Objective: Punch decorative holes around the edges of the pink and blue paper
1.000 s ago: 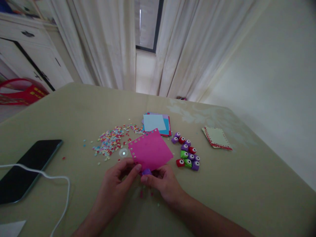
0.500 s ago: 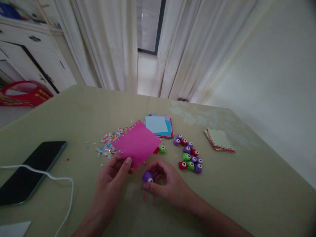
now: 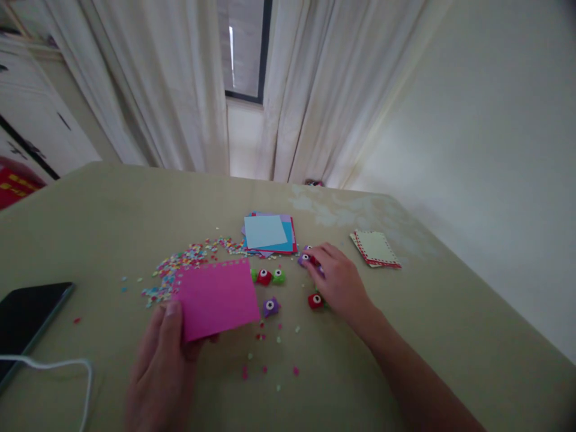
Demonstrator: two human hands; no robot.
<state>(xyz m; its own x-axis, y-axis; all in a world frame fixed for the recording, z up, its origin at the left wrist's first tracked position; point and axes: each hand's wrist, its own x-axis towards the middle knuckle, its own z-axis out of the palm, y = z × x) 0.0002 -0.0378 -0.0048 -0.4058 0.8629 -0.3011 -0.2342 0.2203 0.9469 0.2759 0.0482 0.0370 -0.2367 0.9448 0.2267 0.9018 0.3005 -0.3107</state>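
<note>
My left hand [image 3: 159,366] pinches the near left corner of a pink paper square [image 3: 216,298] with a row of punched holes along its far edge; the sheet lies low over the table. My right hand [image 3: 338,281] rests over the cluster of small punches, covering most of them; its fingers curl down on them, and what they hold is hidden. A purple punch [image 3: 271,307] lies alone on the table right of the pink sheet. A red punch [image 3: 264,276] and a green punch [image 3: 278,276] sit side by side beyond it. Another red punch [image 3: 315,300] peeks out by my right palm.
Colourful paper confetti [image 3: 180,267] is strewn left of centre, with a few bits near the front. A stack of coloured paper squares [image 3: 269,233] lies at the centre back, punched sheets [image 3: 375,248] at the right. A black phone [image 3: 24,321] with a white cable [image 3: 67,366] lies at the left.
My right hand let go of the purple punch, left it on the table and reached right to the cluster of punches. My left hand lowered the pink sheet. The camera turned right.
</note>
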